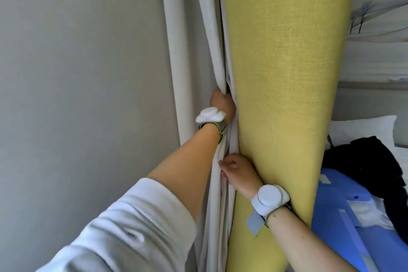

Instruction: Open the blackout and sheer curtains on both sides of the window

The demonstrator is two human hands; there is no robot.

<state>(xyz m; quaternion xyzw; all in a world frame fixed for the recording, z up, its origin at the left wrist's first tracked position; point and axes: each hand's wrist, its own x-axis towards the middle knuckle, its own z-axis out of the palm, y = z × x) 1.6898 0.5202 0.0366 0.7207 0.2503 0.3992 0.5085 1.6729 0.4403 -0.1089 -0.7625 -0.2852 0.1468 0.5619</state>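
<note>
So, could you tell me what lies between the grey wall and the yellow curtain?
In the head view, bunched white curtain folds hang between the wall and the yellow curtain.

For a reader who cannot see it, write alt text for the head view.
Two hands gather white curtain folds beside a yellow curtain: the left hand grips the folds higher up, the right hand pinches them lower down. A blue case lies at right.

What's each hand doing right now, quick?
Left hand: closed, gripping a bunched fold of the white curtain.
Right hand: fingers on the white curtain beside the yellow curtain; grip cannot be told.
</note>
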